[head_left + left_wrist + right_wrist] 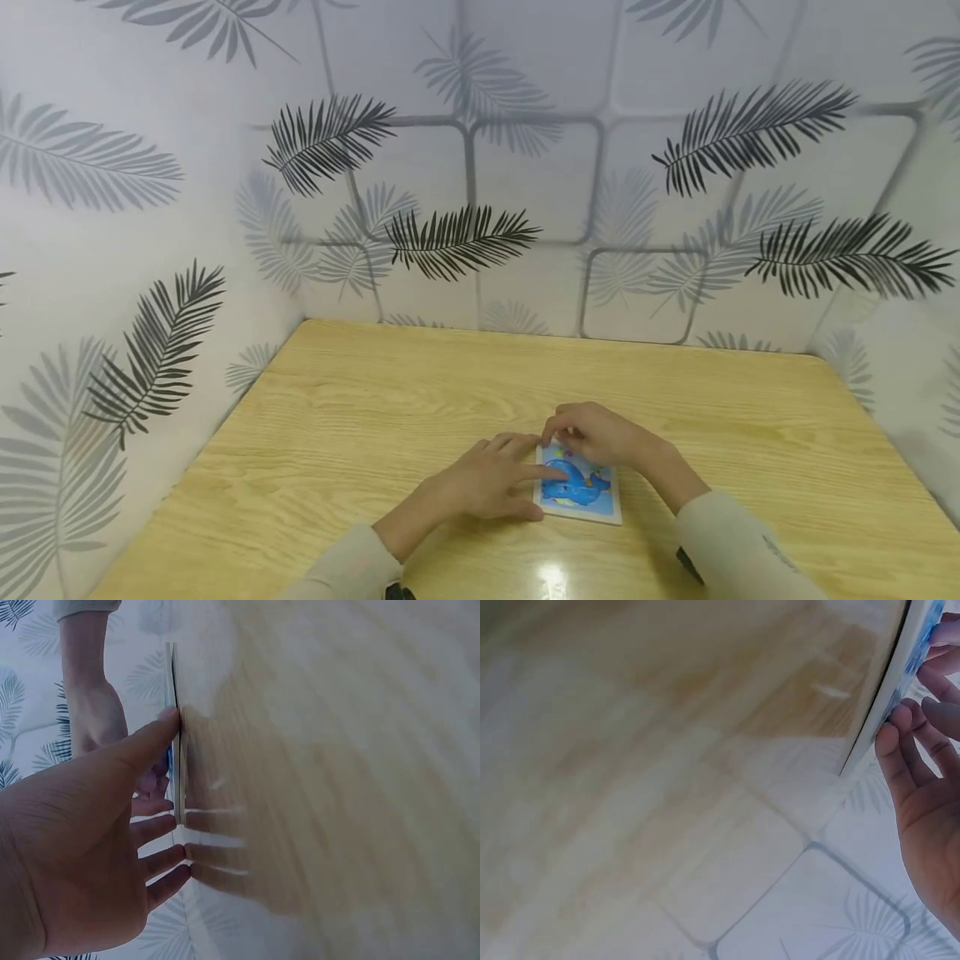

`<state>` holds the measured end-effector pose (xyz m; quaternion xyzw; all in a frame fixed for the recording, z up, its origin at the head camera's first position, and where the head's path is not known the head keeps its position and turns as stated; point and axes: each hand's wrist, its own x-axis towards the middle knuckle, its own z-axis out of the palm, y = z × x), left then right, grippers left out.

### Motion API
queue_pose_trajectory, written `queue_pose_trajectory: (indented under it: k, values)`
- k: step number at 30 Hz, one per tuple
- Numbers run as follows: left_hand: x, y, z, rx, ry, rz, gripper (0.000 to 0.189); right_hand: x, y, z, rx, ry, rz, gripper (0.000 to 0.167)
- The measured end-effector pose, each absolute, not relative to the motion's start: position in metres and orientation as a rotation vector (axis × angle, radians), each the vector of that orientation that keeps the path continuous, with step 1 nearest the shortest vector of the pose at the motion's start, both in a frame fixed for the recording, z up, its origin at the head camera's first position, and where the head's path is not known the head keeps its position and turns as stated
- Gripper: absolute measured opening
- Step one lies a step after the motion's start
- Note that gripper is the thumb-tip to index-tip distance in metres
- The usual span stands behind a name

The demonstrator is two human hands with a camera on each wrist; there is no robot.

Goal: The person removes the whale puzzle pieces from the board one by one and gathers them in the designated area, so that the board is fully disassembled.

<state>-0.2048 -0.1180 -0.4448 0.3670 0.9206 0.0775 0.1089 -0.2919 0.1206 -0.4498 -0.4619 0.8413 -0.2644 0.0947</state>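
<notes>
A thin, square picture board with a pale border and a blue cartoon animal lies flat on the wooden table. At its left side my left hand spreads its fingers, the index finger reaching onto the picture and the thumb at the near left corner. In the left wrist view, the thumb of the left hand touches the board's edge. My right hand bends over the far edge, covering part of the picture. Fingertips of the right hand touch the board in the right wrist view; no held piece shows.
The light wooden table extends around the board on all sides. Behind and beside it stand pale walls patterned with dark and grey leaves. Light glares off the table's near side.
</notes>
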Motion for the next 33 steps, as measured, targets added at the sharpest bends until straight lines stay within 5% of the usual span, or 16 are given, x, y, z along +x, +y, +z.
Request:
queue_pose_trajectory:
  k: [8, 33]
  values:
    - [-0.204, -0.119, -0.444, 1.092, 2.682, 0.151, 0.057, -0.288, 0.122, -0.448, -1.336, 2.491, -0.644, 0.040]
    - [-0.203, -0.119, -0.443, 1.051, 2.725, 0.130, 0.059, -0.278, 0.120, -0.451, -1.215, 2.428, -0.872, 0.033]
